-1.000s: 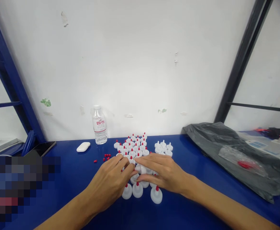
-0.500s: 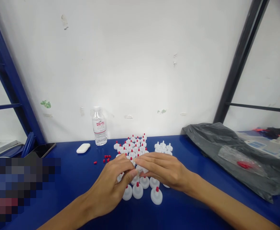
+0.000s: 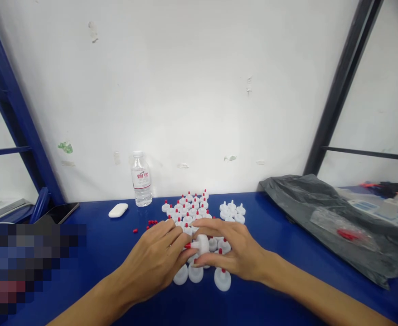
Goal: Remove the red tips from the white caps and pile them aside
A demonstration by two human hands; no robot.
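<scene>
My right hand (image 3: pixel 231 251) grips a white nozzle cap (image 3: pixel 201 244) on its side, just above the blue table (image 3: pixel 100 253). My left hand (image 3: pixel 156 260) pinches the small red tip (image 3: pixel 187 245) at the cap's nozzle. Under and behind both hands stand several white caps with red tips (image 3: pixel 188 206). A smaller group of white caps without tips (image 3: pixel 232 209) sits to their right. Loose red tips (image 3: pixel 151 222) lie left of the caps.
A water bottle (image 3: pixel 141 179) stands at the wall, a white earbud case (image 3: pixel 118 209) and a phone (image 3: pixel 60 212) to its left. A grey plastic bag (image 3: pixel 324 213) with red parts lies at right, a power strip (image 3: pixel 382 208) behind it.
Both hands lifted slightly from the caps. The white cap is now turned on its side in my right hand, with my left fingers at its red tip.
</scene>
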